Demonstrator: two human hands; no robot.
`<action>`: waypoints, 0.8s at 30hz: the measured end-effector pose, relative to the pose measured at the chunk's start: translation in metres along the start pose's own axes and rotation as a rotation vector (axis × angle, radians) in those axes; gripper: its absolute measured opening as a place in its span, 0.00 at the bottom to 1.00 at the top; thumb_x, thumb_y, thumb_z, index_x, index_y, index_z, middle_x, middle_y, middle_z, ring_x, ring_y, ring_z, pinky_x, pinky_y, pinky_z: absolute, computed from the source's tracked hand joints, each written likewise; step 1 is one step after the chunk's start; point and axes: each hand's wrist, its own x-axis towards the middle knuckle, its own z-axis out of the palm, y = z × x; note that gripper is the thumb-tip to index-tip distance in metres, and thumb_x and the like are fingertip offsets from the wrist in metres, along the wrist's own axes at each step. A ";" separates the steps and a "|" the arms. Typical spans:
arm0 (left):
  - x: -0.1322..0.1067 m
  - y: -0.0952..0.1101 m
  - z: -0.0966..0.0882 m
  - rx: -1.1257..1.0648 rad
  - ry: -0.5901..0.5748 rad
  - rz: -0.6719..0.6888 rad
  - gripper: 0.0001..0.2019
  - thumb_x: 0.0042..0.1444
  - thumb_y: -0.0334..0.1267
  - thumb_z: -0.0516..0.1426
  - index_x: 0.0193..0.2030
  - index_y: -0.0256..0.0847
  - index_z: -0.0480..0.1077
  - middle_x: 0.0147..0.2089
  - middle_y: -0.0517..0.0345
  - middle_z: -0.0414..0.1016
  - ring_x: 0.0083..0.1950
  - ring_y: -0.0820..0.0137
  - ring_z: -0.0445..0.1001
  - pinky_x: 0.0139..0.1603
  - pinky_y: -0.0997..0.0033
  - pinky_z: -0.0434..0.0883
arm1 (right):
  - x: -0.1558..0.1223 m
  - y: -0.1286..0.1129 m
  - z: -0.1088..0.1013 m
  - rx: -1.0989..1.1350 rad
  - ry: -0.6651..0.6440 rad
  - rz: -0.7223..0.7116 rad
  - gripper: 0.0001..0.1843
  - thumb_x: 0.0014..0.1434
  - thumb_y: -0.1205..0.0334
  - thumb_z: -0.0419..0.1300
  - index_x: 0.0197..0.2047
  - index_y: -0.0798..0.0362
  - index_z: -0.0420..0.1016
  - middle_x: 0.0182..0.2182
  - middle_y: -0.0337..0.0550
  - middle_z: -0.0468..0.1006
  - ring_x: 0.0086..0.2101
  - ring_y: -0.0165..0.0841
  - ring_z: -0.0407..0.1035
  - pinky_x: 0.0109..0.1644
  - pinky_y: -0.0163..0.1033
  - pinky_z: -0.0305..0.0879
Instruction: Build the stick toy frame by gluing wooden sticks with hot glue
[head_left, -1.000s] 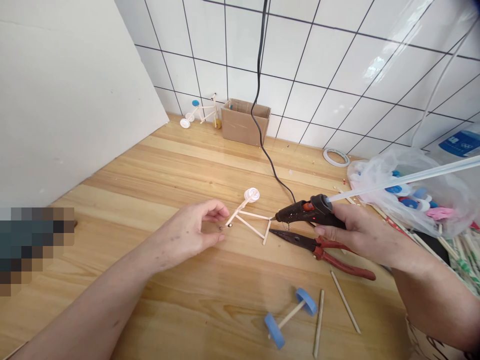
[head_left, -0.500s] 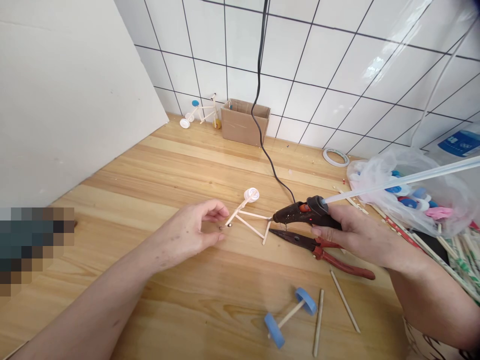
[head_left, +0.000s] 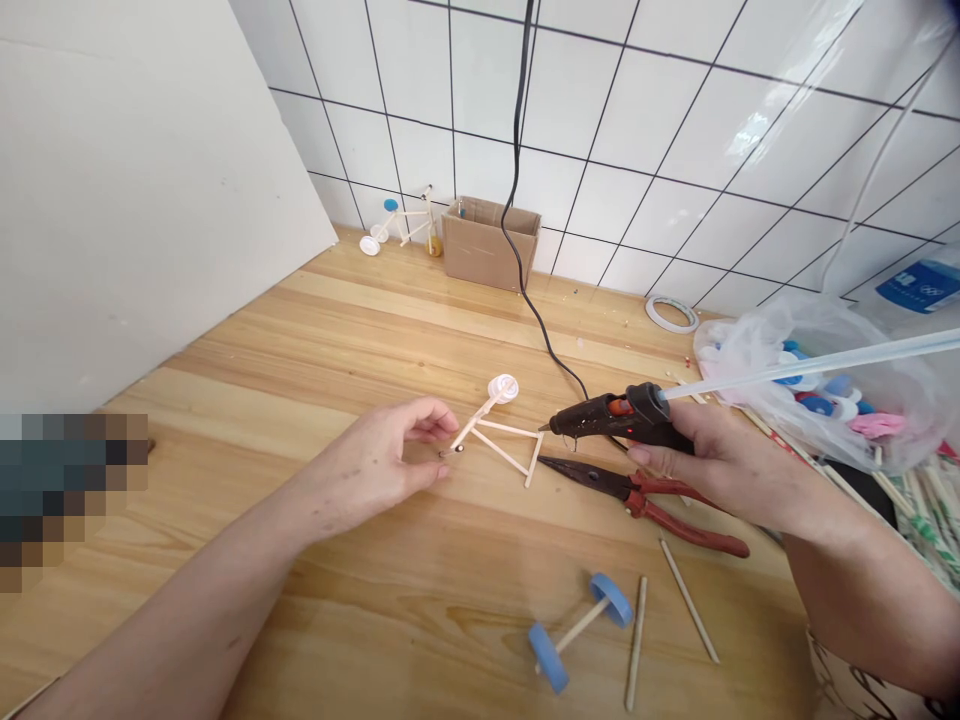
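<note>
The glue gun (head_left: 619,416) is clenched by right fingers (head_left: 652,456); left fingers (head_left: 433,424) are spread beside a one-wheeled stick frame (head_left: 506,427). A blue-wheeled axle (head_left: 581,630) lies unattached below it.

Craft-stick frame (head_left: 499,440) between left hand (head_left: 367,465) and right hand (head_left: 739,465), pliers (head_left: 637,495) beneath glue gun (head_left: 619,417)

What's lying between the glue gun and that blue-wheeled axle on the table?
The head view shows red-handled pliers lying between the glue gun and the blue-wheeled axle.
</note>
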 end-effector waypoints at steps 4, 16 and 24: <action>0.000 0.000 0.000 -0.001 0.006 0.004 0.13 0.43 0.42 0.59 0.37 0.44 0.68 0.44 0.57 0.76 0.51 0.59 0.72 0.56 0.55 0.66 | 0.000 0.002 0.000 -0.028 -0.002 -0.005 0.18 0.58 0.49 0.54 0.45 0.50 0.72 0.33 0.42 0.78 0.34 0.40 0.71 0.35 0.41 0.66; 0.001 -0.003 0.001 -0.005 0.020 0.030 0.11 0.44 0.40 0.59 0.37 0.45 0.68 0.44 0.57 0.76 0.50 0.59 0.73 0.55 0.57 0.67 | 0.000 -0.001 0.005 -0.081 0.014 0.023 0.17 0.58 0.47 0.54 0.41 0.50 0.73 0.33 0.42 0.77 0.34 0.39 0.70 0.35 0.40 0.64; 0.001 -0.001 0.001 0.002 0.004 0.010 0.12 0.44 0.40 0.58 0.38 0.44 0.67 0.44 0.57 0.76 0.51 0.60 0.72 0.56 0.57 0.66 | -0.001 -0.002 0.002 0.020 0.015 0.011 0.20 0.57 0.47 0.55 0.46 0.51 0.73 0.31 0.41 0.77 0.32 0.38 0.70 0.33 0.38 0.65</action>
